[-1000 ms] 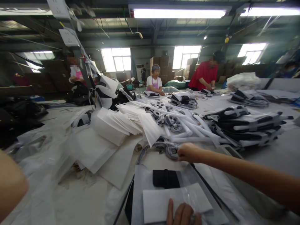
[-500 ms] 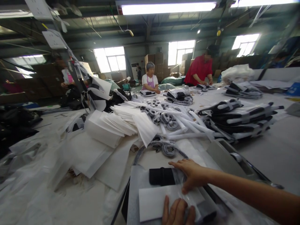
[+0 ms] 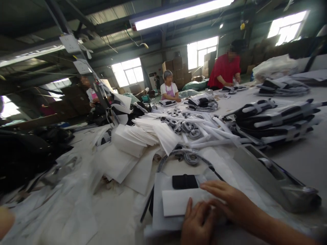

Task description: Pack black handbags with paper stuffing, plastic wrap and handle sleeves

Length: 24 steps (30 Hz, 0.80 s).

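Note:
A flat bag in pale wrapping (image 3: 159, 204) lies on the table in front of me, its black flap (image 3: 184, 181) showing at the top and its strap looping out behind. Across its middle rests a white rectangular sheet (image 3: 176, 202). My left hand (image 3: 196, 223) presses its fingers on the lower right of that sheet, palm down. Over the right end of the sheet lies my right hand (image 3: 230, 199), fingers stretched out, its lower fingers close against my left hand. The hands hide the bag's right side.
A grey tape dispenser (image 3: 277, 178) stands to the right, below stacked black wrapped bags (image 3: 276, 119). Fanned white sheets (image 3: 133, 136), coiled straps (image 3: 189, 127) and white tubes (image 3: 217, 141) lie ahead. Several people work across the table; a blurred skin-toned shape (image 3: 5, 221) shows at far left.
My right hand has moved from beside the black flap down towards my left hand, and the two are now close together. The view has tilted and shifted.

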Motion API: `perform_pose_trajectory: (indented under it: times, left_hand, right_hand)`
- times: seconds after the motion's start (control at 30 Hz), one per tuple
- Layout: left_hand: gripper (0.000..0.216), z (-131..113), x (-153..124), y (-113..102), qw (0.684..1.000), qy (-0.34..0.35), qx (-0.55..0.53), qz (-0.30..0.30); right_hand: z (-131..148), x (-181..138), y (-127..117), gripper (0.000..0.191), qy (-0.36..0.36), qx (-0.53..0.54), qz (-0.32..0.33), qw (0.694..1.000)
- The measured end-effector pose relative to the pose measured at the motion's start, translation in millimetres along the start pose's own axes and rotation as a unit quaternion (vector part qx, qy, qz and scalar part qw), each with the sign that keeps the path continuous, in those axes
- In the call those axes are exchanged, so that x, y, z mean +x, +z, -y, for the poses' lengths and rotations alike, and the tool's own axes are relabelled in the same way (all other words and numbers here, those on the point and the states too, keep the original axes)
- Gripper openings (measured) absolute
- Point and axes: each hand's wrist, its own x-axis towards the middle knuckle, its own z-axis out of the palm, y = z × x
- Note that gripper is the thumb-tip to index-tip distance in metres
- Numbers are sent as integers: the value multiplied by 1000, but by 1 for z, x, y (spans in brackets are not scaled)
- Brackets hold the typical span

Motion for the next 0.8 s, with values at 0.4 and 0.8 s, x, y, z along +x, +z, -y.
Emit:
perform_pose_trajectory:
  times: [0.4,0.8]
  left_hand:
    - [39,58,10,-110,911,204,273,232]
    - [41,73,-13,-87,945,152,237,165]
  right_hand:
    - [-17,-41,52,68,-227,-246,-175,926]
    - [-11,-44,35,74,-206,-65,-100,971]
